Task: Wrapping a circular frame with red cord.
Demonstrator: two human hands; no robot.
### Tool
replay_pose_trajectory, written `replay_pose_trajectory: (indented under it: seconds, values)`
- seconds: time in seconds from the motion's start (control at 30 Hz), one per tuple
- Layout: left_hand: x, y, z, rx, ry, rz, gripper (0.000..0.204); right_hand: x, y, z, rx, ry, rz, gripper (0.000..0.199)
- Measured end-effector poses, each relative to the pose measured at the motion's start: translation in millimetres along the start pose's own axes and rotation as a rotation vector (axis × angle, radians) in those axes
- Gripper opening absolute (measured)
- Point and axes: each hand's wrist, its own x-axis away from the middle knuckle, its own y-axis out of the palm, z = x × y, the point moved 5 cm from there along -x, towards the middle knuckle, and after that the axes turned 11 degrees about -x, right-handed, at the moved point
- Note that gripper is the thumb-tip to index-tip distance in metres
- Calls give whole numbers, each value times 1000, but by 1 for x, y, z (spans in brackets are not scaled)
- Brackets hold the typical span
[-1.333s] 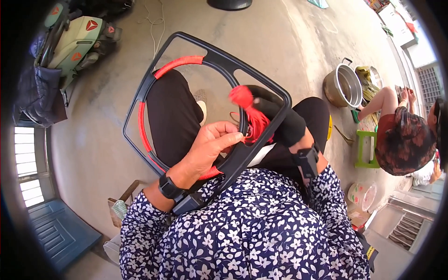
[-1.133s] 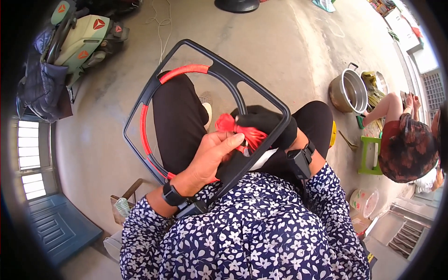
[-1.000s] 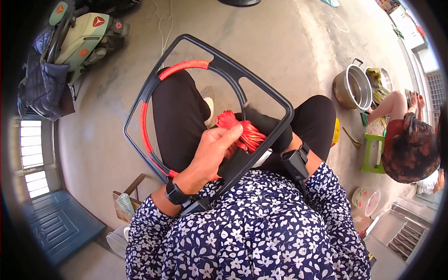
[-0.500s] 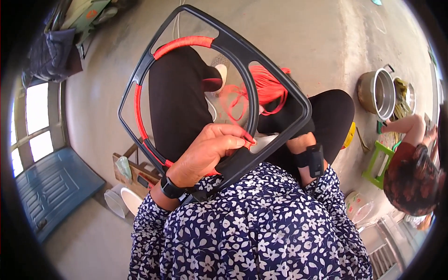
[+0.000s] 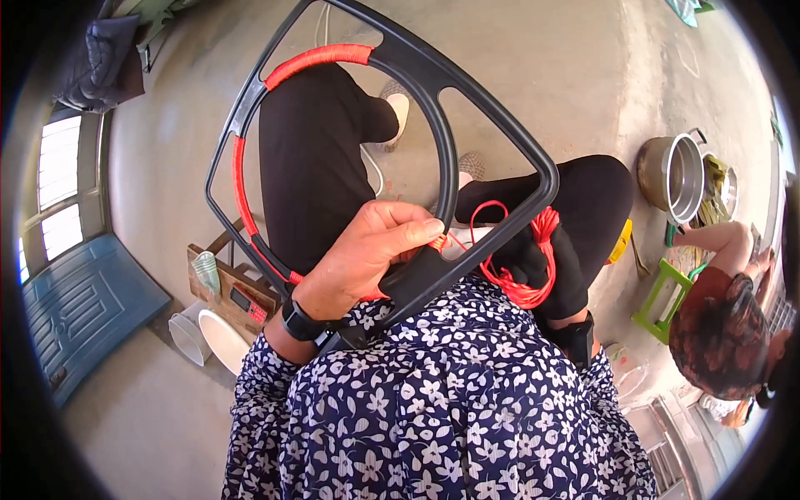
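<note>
A black plastic frame (image 5: 500,125) with several openings rests tilted on my lap, over my black trousers. Red cord is wound around its upper-left rim (image 5: 321,57) and down its left side. My left hand (image 5: 367,258), with a black watch on the wrist, grips the frame's lower bar and pinches a strand of the cord. My right hand (image 5: 521,258) is in a black glove just below the frame's right corner, closed around a bundle of loose red cord (image 5: 543,237). A loop of cord runs from the bundle up to the bar.
A metal pot (image 5: 671,175) stands on the concrete floor at the right, near a green stool (image 5: 658,300). Another person (image 5: 725,333) crouches there. At my left are a wooden box (image 5: 237,287), a white bucket (image 5: 204,333) and a blue door panel (image 5: 75,308).
The frame has tipped up and come closer. My right hand carried the cord bundle from the frame's middle opening down to its right corner. My left hand kept its hold.
</note>
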Motion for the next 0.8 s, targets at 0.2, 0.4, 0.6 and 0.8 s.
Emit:
replay_pose_trajectory:
  seconds: [0.2,0.4,0.6,0.8]
  values:
    - [-10,5,-1,34,154,7,9,24,-18,-26,77,-325,131,42]
    - [-9,-9,1,-64,293,-75,11,26,29,-26,869,-518,114,41]
    - [-18,-4,6,-40,304,-89,11,8,65,-22,1673,-664,117,42]
    - [-26,-3,2,-152,399,-126,15,-48,81,-10,673,-361,14,47]
